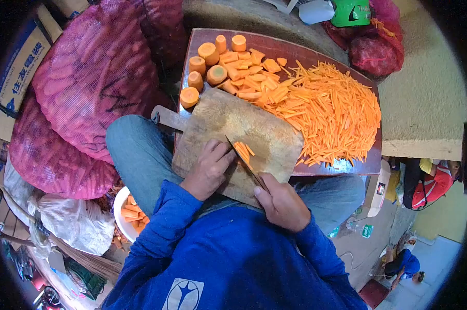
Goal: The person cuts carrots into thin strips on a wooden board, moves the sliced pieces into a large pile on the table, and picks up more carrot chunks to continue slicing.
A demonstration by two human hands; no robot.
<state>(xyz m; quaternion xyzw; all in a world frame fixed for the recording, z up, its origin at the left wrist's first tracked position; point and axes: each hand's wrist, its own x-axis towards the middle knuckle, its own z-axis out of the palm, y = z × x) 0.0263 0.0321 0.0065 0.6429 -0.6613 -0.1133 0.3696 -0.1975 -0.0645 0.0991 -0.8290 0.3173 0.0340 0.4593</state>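
My right hand [284, 202] is closed round the handle of a kitchen knife [246, 164], whose blade points away from me across a worn wooden cutting board [213, 116]. Close against the blade's left side, my left hand [208, 169] presses down on the board with curled fingers; whatever lies under them is hidden. A few freshly cut carrot sticks [244, 151] lie along the right side of the blade. Beyond the board are carrot slices [251, 77], and a large heap of carrot sticks [342, 113] spreads to the right.
Stubby carrot chunks [208, 53] stand at the back left of the dark red table [316, 51]. Beside my left leg is a white bucket [121, 212] of carrot pieces. Full red mesh sacks [96, 77] fill the left side. Two other people [434, 186] appear at the far right.
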